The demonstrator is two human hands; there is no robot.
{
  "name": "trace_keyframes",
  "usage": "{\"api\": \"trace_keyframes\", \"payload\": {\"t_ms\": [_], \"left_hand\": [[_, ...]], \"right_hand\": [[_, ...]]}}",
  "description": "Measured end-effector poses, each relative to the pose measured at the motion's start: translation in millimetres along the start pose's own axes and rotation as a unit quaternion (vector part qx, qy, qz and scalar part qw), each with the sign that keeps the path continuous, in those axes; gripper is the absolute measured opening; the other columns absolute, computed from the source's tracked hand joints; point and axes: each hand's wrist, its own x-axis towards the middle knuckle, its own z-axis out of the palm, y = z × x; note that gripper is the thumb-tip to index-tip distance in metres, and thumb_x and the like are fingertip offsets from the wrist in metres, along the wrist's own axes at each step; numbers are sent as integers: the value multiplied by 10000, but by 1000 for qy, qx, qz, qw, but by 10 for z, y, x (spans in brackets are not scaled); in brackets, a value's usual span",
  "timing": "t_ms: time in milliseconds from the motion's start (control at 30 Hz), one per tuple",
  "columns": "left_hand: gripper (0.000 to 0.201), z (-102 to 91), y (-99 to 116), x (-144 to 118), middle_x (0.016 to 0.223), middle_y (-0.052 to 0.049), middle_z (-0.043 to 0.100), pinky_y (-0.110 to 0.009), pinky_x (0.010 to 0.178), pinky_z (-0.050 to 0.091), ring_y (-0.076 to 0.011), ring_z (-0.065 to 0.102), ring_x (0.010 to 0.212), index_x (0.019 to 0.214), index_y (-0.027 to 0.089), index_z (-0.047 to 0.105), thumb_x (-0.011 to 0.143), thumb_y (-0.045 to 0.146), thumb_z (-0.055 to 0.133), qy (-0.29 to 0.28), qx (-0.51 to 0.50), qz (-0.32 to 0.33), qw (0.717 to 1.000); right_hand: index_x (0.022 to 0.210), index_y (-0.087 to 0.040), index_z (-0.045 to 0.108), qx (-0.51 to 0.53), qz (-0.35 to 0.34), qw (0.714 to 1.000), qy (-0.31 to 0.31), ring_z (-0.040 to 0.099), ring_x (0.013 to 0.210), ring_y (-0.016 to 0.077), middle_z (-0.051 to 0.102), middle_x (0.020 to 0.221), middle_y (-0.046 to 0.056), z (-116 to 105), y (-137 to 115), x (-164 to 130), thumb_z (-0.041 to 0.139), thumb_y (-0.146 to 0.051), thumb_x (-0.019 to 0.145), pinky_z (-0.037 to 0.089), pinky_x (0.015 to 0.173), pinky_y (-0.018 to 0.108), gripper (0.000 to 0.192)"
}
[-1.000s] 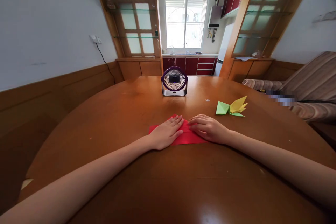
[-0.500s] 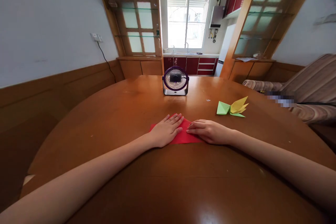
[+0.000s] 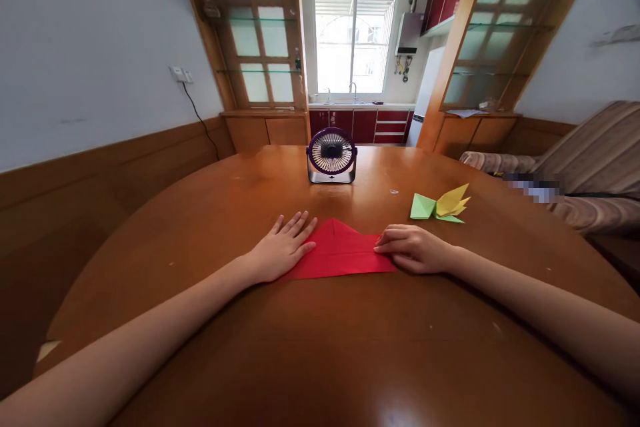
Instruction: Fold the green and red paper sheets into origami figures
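Surface: a large round wooden table (image 3: 320, 347), glossy brown, with small pale flecks and a bright glare patch near its front edge.
Room: white walls over wood panelling; glass-paned wooden shelving stands on both sides of an opening to a kitchen with a window (image 3: 354, 43) and red cabinets.
Red paper (image 3: 340, 257): lies flat in the middle of the table, folded to a peak that points away from the person, its long edge nearest them.
Left hand (image 3: 279, 250): palm down, fingers spread and straight, pressing the left end of the red paper; it grasps nothing.
Right hand (image 3: 413, 248): rests on the right end of the paper, fingers loosely curled with the tips on the sheet; it clasps nothing.
Fan (image 3: 331, 155): a small purple desk fan, upright beyond the paper, near the far edge.
Folded papers (image 3: 440, 205): one green and one yellow shape, touching each other, to the right of and beyond the right hand.
Edges: the table's far rim runs just behind the fan; a striped sofa (image 3: 590, 167) sits beyond the right rim.
Open room: bare wood lies left of the left hand and between the forearms.
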Motion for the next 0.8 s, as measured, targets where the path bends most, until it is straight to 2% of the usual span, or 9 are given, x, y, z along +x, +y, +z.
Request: {"api": "trace_keyframes", "payload": {"t_ms": [200,333,600,700,800], "left_hand": [[654,-34,-106,-68,1597,-72,63,-479,1186,15,-229,32,1486,1541,187,101,1000,553,96,-1,-6,-3,1000],[647,-50,-200,-71,1597,-67,67,-474,1185,33,-223,45,1485,1541,215,98,998,566,116,-10,-23,9,1000],[830,-161,-532,-96,1598,-90,52,-466,1186,78,-277,56,1482,1540,204,129,905,695,342,-52,-71,5,996],[834,-238,-551,-95,1597,-96,154,-454,1170,176,-305,155,1468,1518,226,257,860,704,442,-40,-108,19,993],[757,-291,-475,-10,1499,-107,401,-378,1097,331,-288,381,1367,1440,215,420,841,668,511,2,-160,42,986]], "right_hand": [[1012,-161,691,8,10,1000,13,607,874,214,666,942,108,-46,16,-36,474,-98,824,508,775,385,295],[978,-167,706,57,34,997,27,594,877,205,652,934,100,-35,39,-41,498,-119,842,489,794,383,253],[880,-174,705,130,68,988,50,585,929,209,637,924,84,-3,99,-50,529,-118,838,480,847,402,189],[838,-171,688,126,68,988,53,581,951,213,628,941,86,7,77,-8,519,-100,821,483,859,412,185],[821,-165,673,111,65,990,49,569,1032,231,618,1028,103,23,62,30,512,-84,799,479,896,428,182]]}}
